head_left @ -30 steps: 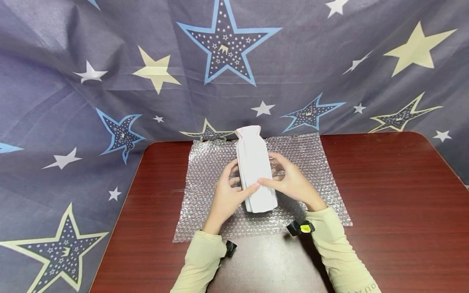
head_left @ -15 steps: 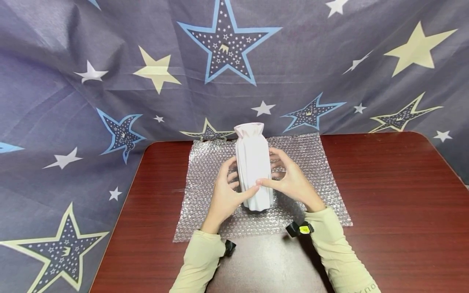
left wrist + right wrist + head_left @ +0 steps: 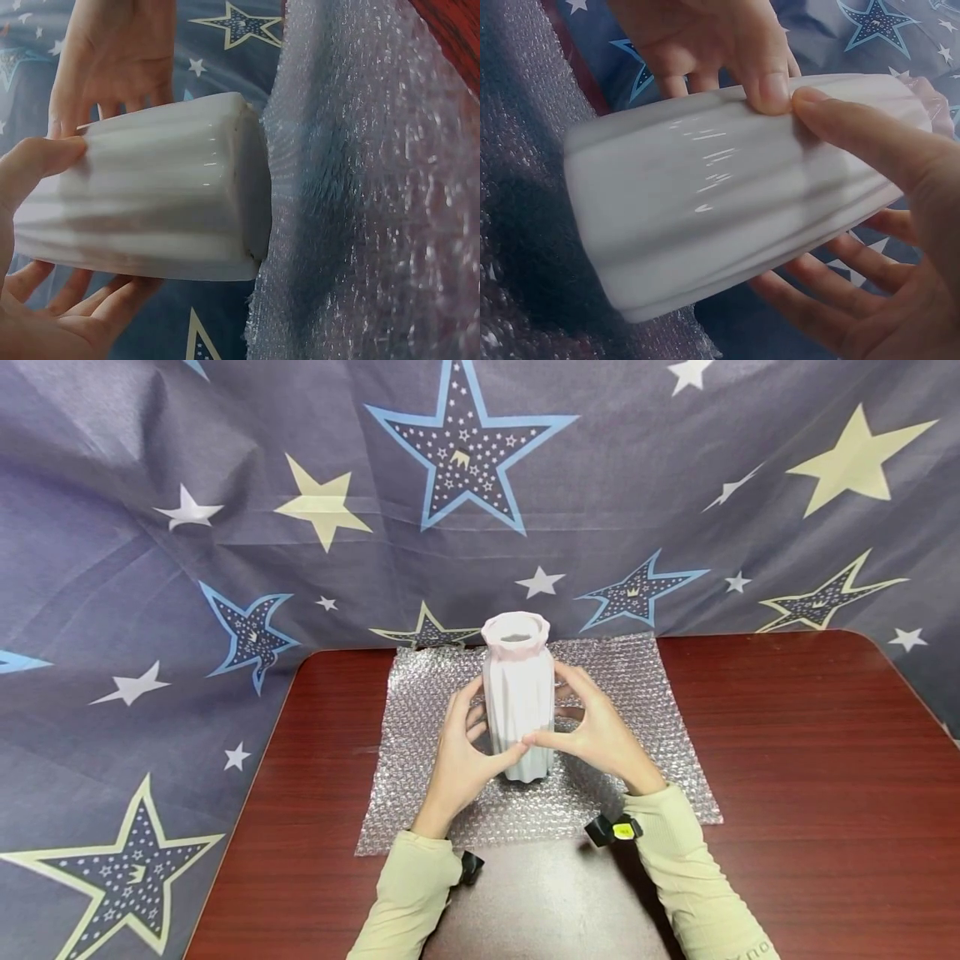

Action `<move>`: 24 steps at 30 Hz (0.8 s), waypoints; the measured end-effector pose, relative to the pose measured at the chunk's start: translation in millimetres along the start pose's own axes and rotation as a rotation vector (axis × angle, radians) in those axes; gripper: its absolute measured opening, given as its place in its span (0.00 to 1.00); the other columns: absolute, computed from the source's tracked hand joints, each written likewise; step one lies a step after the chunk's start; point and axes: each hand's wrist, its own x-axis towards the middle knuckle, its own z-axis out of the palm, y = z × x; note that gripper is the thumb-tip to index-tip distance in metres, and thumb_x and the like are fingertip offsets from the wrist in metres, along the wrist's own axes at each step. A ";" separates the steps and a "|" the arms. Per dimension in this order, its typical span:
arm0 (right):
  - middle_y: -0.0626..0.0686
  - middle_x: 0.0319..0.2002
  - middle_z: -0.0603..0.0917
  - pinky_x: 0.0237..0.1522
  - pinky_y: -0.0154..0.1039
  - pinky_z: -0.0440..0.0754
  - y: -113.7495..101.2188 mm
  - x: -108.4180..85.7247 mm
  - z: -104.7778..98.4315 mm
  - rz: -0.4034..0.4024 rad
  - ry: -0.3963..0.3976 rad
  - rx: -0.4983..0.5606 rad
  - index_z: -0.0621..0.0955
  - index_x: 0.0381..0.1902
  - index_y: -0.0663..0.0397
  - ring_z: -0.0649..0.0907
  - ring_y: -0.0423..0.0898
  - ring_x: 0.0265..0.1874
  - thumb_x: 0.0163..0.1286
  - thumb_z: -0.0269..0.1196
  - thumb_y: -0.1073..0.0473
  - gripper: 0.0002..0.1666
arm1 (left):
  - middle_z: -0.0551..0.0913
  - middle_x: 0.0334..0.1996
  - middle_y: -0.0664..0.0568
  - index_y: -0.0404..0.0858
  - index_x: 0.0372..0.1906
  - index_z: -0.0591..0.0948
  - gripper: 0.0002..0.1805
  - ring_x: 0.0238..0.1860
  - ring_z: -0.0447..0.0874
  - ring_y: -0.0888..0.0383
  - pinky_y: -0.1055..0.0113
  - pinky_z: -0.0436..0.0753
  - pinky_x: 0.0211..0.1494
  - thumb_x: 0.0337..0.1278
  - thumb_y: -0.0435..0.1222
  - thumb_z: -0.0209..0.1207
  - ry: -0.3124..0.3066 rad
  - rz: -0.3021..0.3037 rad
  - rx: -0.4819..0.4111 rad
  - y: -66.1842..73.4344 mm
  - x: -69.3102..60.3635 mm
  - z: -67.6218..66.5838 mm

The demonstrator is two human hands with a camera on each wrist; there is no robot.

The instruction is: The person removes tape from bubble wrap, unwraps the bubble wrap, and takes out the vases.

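Observation:
A white fluted vase (image 3: 517,693) with a wavy, pinkish rim stands nearly upright between both hands, its dark mouth visible from above. The left hand (image 3: 459,764) grips its left side, fingers curving behind and thumb across the front. On the opposite side the right hand (image 3: 603,739) holds it likewise, and the thumb tips meet or almost meet at the front. Beneath lies a sheet of clear bubble wrap (image 3: 416,752). In the left wrist view the vase's base (image 3: 255,180) is at the bubble wrap; whether it touches, I cannot tell.
The bubble wrap covers the back middle of a reddish-brown wooden table (image 3: 810,760). A dark curtain (image 3: 600,485) printed with stars hangs directly behind the table's far edge and along the left. Black camera mounts sit at both wrists.
The vase has tipped from leaning away to nearly upright, so its top opening now shows and its base has swung slightly backward. Both hands keep hold and shift only slightly.

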 end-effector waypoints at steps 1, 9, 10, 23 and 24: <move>0.56 0.61 0.72 0.57 0.41 0.82 -0.4 -0.1 0.1 -0.002 0.002 -0.002 0.63 0.76 0.48 0.76 0.53 0.56 0.47 0.81 0.62 0.60 | 0.65 0.65 0.46 0.51 0.76 0.60 0.55 0.66 0.72 0.46 0.53 0.75 0.67 0.42 0.34 0.77 0.002 0.005 0.000 0.1 0.1 0.0; 0.54 0.62 0.73 0.55 0.40 0.82 -1.5 -0.5 0.7 -0.003 0.006 -0.017 0.64 0.75 0.46 0.76 0.52 0.57 0.47 0.81 0.60 0.60 | 0.66 0.65 0.45 0.48 0.76 0.61 0.56 0.65 0.73 0.44 0.56 0.76 0.66 0.39 0.33 0.79 0.017 0.007 0.018 0.7 0.5 -0.7; 0.54 0.62 0.73 0.55 0.40 0.83 -1.1 -0.6 0.7 -0.005 0.005 -0.019 0.64 0.75 0.47 0.76 0.52 0.57 0.47 0.81 0.60 0.59 | 0.67 0.64 0.45 0.47 0.76 0.61 0.56 0.65 0.74 0.45 0.57 0.75 0.66 0.39 0.33 0.79 0.017 0.005 0.020 0.5 0.5 -0.8; 0.52 0.60 0.73 0.54 0.39 0.83 0.4 -0.5 3.3 -0.025 0.023 -0.027 0.66 0.72 0.47 0.77 0.51 0.55 0.46 0.82 0.61 0.57 | 0.66 0.62 0.44 0.45 0.75 0.62 0.55 0.65 0.73 0.47 0.61 0.74 0.68 0.39 0.33 0.79 -0.004 0.036 0.011 -0.7 0.7 -4.0; 0.52 0.60 0.73 0.54 0.38 0.83 0.5 -0.1 4.2 -0.027 0.019 -0.020 0.67 0.72 0.47 0.77 0.51 0.55 0.46 0.82 0.61 0.56 | 0.66 0.62 0.44 0.45 0.75 0.61 0.55 0.65 0.73 0.47 0.61 0.74 0.68 0.39 0.32 0.79 -0.004 0.039 0.010 -0.8 0.5 -5.0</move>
